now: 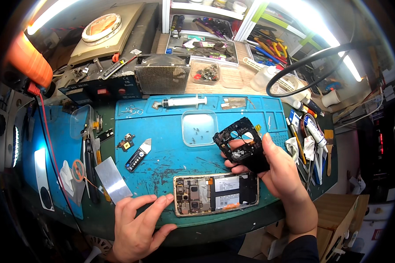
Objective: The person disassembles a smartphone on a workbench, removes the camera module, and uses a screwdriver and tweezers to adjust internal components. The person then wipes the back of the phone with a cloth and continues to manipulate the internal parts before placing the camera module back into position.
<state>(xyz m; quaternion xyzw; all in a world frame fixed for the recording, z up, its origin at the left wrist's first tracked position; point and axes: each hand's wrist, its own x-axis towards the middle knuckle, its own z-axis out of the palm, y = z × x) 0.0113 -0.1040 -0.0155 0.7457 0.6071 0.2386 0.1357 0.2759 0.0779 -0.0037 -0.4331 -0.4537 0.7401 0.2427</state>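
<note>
An opened smartphone [202,199] lies sideways on the blue repair mat, its circuit board at the left and its black-and-white battery on the right. My left hand [140,221] rests beside the phone's left end, fingers spread and fingertips close to the frame; nothing is in it. Above the phone's right half, my right hand [278,166] grips a black phone inner cover [241,147] with round camera openings, held tilted between thumb and fingers. Behind the phone stands a clear plastic tray [200,115] with several tiny screws in it.
On the mat lie a utility knife [138,155], a small camera part [126,142], a metal plate [113,179] and a syringe [184,101]. Tweezers, brushes and pens crowd the right side around a wooden brush [329,149]. A thin red cable [48,136] hangs at left.
</note>
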